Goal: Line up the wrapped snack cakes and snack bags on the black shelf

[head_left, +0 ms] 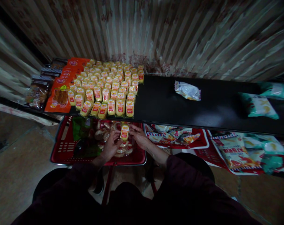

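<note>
My left hand [111, 144] and my right hand [138, 135] together pinch one small yellow snack packet [124, 132] with a red label, held upright over a red shopping basket [64, 150]. The basket holds several more loose packets [104, 134] and a green bag [79, 128]. Just above the hands, rows of the same yellow packets [106, 90] stand on the left part of a black shelf [179, 109].
Orange snack boxes [62, 87] and dark packets [37, 93] lie at the shelf's left end. A white bag [187, 90] and green bags [259, 106] lie on the shelf to the right. More snack bags [235, 153] sit on a red tray below. A curtain hangs behind.
</note>
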`<state>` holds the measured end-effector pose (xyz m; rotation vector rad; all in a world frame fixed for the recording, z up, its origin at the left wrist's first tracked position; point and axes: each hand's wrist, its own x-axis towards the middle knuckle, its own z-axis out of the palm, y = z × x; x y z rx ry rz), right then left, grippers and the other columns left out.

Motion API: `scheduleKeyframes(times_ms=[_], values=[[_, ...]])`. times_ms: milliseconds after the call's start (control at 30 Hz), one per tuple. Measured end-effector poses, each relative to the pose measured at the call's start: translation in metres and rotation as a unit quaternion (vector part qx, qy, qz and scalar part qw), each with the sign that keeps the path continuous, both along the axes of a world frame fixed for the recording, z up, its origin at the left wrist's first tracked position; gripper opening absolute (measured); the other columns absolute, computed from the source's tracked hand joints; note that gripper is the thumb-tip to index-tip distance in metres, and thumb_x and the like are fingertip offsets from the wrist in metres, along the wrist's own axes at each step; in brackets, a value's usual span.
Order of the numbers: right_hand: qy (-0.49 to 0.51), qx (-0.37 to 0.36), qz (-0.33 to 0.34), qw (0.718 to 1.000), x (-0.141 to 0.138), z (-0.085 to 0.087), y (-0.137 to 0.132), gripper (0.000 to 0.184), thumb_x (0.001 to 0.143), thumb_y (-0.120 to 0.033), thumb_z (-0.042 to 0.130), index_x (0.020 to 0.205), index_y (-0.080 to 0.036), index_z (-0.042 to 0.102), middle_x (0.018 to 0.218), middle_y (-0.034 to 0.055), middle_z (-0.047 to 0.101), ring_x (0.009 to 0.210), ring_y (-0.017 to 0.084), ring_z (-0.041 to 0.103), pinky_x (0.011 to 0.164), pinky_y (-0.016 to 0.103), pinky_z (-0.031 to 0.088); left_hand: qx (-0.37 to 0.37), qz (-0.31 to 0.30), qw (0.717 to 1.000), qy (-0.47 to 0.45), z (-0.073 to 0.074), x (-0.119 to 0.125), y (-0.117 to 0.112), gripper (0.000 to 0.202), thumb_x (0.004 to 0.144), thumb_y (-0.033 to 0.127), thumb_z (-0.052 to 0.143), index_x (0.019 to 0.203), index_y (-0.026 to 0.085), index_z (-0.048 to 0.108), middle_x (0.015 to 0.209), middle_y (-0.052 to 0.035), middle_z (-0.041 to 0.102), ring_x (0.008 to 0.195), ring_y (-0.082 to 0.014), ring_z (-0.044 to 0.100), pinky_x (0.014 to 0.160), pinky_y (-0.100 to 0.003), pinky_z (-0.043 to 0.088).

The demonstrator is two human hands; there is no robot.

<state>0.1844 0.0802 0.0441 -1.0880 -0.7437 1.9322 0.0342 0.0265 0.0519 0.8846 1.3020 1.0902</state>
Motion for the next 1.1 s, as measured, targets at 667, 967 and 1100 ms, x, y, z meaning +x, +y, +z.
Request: scheduleKeyframes(times_ms=[667,967,1100], values=[[-0.025,0.002,-0.014,1.0,0.001,0.001,-0.003,0.04,0.058,-0.037,0.08,0.094,-0.022,0.068,0.081,-0.0012,0.067,0.069,0.011,0.059,0.065,0.024,0.046,0.033,-0.013,0.998,0.059,-0.006,0.005,0.003,0.03,0.071,0.029,0.063,0.095,0.019,0.048,0.1,-0.0063,0.06,0.098,-0.0176,0.059,0.09,-0.035,0.045],[-0.037,0.014,-0.006,0.999,0.001,0.007,-0.003,0.042,0.059,-0.042,0.078,0.093,-0.021,0.068,0.083,0.001,0.07,0.073,0.015,0.063,0.071,0.029,0.048,0.041,0.003,0.997,0.071,-0.004,0.009,0.003,0.03,0.071,0.03,0.063,0.093,0.018,0.047,0.095,-0.0054,0.06,0.092,-0.0162,0.06,0.087,-0.034,0.047],[-0.052,0.033,-0.008,0.998,0.002,0.011,-0.006,0.041,0.061,-0.045,0.076,0.092,-0.021,0.069,0.084,0.0018,0.071,0.073,0.016,0.063,0.072,0.03,0.048,0.06,0.005,0.994,0.097,-0.006,0.008,0.002,0.028,0.074,0.03,0.061,0.095,0.019,0.046,0.097,-0.0054,0.058,0.092,-0.0156,0.06,0.084,-0.033,0.048]])
